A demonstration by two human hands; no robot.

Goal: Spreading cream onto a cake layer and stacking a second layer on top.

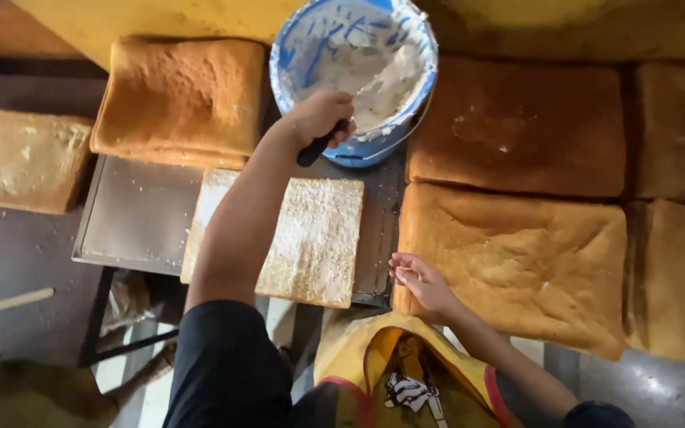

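Left hand (320, 119) reaches forward over the metal tray (132, 218), fingers wrapped tight round the dark handle of a spreading tool (316, 147). The blade end goes into the blue-and-white bucket (356, 75) and is hidden in the pale cream (374, 79) that coats its inside; the bucket stands at the tray's far edge, tilted toward the person, so the cream sits within easy reach.

A flat cake sheet (311, 242) lies on the tray directly under the left forearm, its top pale and crumbly, no cream on it that I can see.

Right hand (422, 284) rests at the near left corner of a large golden cake slab (517, 265) beside the tray, fingers loosely curled and touching the edge, holding nothing.

More slabs: one darker brown (517, 127) behind it, one stacked at the tray's far left (180, 95), one apart on the dark table (25, 158).
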